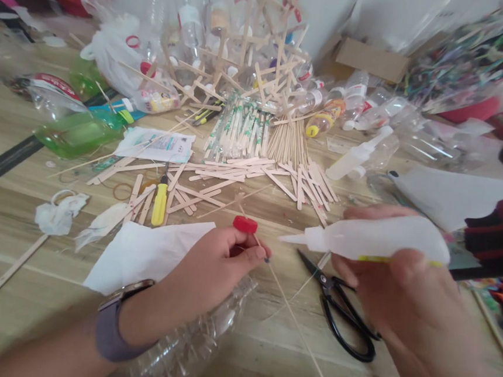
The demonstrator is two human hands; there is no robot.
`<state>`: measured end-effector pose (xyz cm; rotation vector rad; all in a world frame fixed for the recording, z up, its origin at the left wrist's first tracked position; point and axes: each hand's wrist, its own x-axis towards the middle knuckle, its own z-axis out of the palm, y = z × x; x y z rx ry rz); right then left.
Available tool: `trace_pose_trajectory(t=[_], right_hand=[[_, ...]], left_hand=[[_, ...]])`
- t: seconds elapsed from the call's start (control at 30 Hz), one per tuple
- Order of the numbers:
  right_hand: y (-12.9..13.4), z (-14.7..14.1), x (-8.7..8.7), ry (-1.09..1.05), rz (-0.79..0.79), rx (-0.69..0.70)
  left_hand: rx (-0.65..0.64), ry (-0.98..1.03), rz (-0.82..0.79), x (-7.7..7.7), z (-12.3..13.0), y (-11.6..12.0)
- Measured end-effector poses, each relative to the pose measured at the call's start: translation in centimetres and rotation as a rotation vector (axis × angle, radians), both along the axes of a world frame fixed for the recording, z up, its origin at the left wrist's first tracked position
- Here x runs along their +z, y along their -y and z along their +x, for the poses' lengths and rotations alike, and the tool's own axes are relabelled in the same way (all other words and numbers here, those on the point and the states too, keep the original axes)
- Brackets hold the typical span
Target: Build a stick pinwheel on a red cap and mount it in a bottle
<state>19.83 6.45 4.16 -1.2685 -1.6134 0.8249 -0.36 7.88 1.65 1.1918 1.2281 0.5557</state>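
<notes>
My left hand (232,257), with a watch on its wrist, pinches a thin wooden skewer (288,303) that passes at the red bottle cap (245,224). Whether the stick goes through the cap or lies against it I cannot tell. My right hand (400,301) is wrapped round a white squeeze bottle (379,238), tipped on its side. Its narrow nozzle points left, a short gap away from the cap. Black-handled scissors (342,308) lie open on the table between my hands. Under my left forearm is a clear plastic bottle (194,342), partly hidden.
Loose craft sticks (235,172) spread across the middle, with a yellow screwdriver (159,204) and a white paper sheet (153,250) nearer. Behind them stand bundled skewers (288,142), a stick framework (246,47) and many plastic bottles. A second glue bottle (355,159) lies at right.
</notes>
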Motion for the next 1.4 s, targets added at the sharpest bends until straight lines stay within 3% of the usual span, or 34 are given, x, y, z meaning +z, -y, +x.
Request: trace_pose_trajectory(t=[0.17, 0.33, 0.4, 0.5, 0.63, 0.73, 1.0, 1.1, 1.2, 1.3, 1.4], right_hand=[[-1.1, 1.1, -1.0, -0.117, -0.078, -0.006], [-0.6, 1.5, -2.2, -0.487, -0.343, 0.050], [-0.2, 1.2, -2.5, -0.524, -0.418, 0.087], [-0.2, 0.5, -2.8, -0.351, -0.386, 0.143], [-1.7, -0.3, -3.2, 0.062, -0.114, 0.192], [-3.6, -0.9, -3.9, 0.239, -0.001, 0.236], [-6.2, -1.4, -6.5, 0.358, -0.056, 0.177], [-5.2, -0.4, -5.7, 0.362, -0.055, 0.149], [-3.0, 0.6, -3.8, 0.393, -0.015, 0.098], [-0.4, 0.8, -2.1, 0.517, 0.126, -0.008], [1.3, -0.2, -1.4, 0.419, -0.160, 0.140]], left_hand=[[0.021, -0.007, 0.005, 0.3, -0.1, -0.1], [0.028, -0.033, -0.002, 0.7, -0.1, -0.2], [0.026, -0.038, -0.004, 0.7, -0.1, -0.2], [0.036, -0.022, 0.008, 0.6, -0.2, -0.1], [0.045, 0.001, 0.027, 0.7, -0.2, -0.1], [0.038, -0.024, 0.034, 0.7, -0.3, 0.0], [0.051, -0.033, 0.025, 0.3, -0.4, 0.1], [0.056, -0.022, 0.024, 0.2, -0.4, 0.0], [0.062, -0.021, 0.016, 0.3, -0.4, -0.1], [0.056, -0.033, 0.020, 0.4, -0.4, -0.2], [0.037, -0.012, 0.050, 0.4, -0.3, -0.1]])
